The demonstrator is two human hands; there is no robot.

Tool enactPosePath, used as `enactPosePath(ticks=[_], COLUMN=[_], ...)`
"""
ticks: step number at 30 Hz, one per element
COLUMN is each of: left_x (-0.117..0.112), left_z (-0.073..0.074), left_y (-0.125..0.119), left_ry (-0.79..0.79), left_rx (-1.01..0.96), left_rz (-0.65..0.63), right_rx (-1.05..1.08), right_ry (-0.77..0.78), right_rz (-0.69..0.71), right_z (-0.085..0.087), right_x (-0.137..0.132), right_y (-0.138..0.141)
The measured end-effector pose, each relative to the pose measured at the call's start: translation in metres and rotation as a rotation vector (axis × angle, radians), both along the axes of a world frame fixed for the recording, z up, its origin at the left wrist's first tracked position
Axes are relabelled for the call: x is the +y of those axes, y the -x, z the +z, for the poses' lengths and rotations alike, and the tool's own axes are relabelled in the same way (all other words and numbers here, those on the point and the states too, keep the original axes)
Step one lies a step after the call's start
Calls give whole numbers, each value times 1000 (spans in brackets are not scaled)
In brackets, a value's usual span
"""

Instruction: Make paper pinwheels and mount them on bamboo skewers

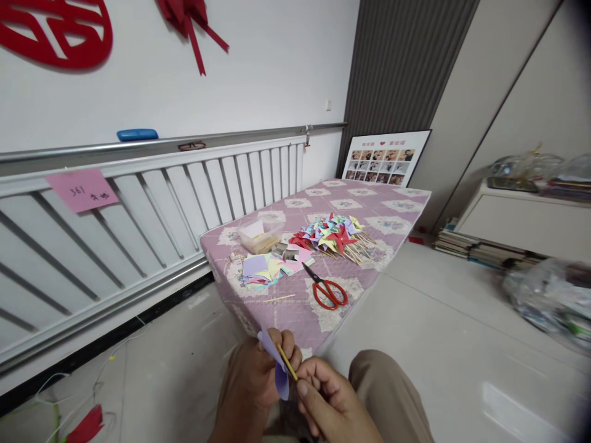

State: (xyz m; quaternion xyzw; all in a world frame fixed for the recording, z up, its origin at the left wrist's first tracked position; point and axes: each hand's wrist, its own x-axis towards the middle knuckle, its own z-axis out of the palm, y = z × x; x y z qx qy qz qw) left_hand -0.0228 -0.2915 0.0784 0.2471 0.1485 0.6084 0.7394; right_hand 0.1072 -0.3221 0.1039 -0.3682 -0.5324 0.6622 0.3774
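Observation:
At the bottom of the head view my left hand [253, 378] is closed on a folded lilac paper piece [276, 366]. My right hand [329, 400] pinches a thin yellow stick [287, 362] that touches the paper. Both hands are held in front of my knee, just short of the near end of a low table with a purple patterned cover [323, 271]. On it lie red-handled scissors [327, 289], a stack of coloured paper squares [265, 269], a loose stick [279, 299], a clear plastic box [259, 235] and a pile of finished paper pinwheels [336, 235].
A white slatted rail with a pink note [83, 189] runs along the left wall. A framed photo board [383, 159] leans at the table's far end. Stacked books [480, 251] and a plastic bag [549, 301] sit on the floor at right, below a white cabinet.

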Motion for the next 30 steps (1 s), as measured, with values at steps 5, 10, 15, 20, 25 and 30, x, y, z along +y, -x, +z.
enactPosePath(ticks=[5, 10, 15, 20, 25, 30], left_x=[-1, -1, 1, 2, 2, 2], left_z=[1, 2, -1, -4, -3, 0], left_y=[0, 0, 2, 4, 4, 4], left_ry=[-15, -52, -164, -228, -221, -226], left_rx=[-22, -48, -123, -152, -152, -164], left_rz=[-11, -34, -88, -95, -103, -112], right_rx=[-24, -104, -113, -74, -37, -31], right_ry=[-52, -136, -141, -39, 53, 96], right_rz=[-22, -80, -66, -37, -20, -26], right_z=[-6, 2, 7, 7, 5, 5], right_x=[0, -3, -4, -5, -5, -4], right_y=[3, 1, 3, 4, 5, 6])
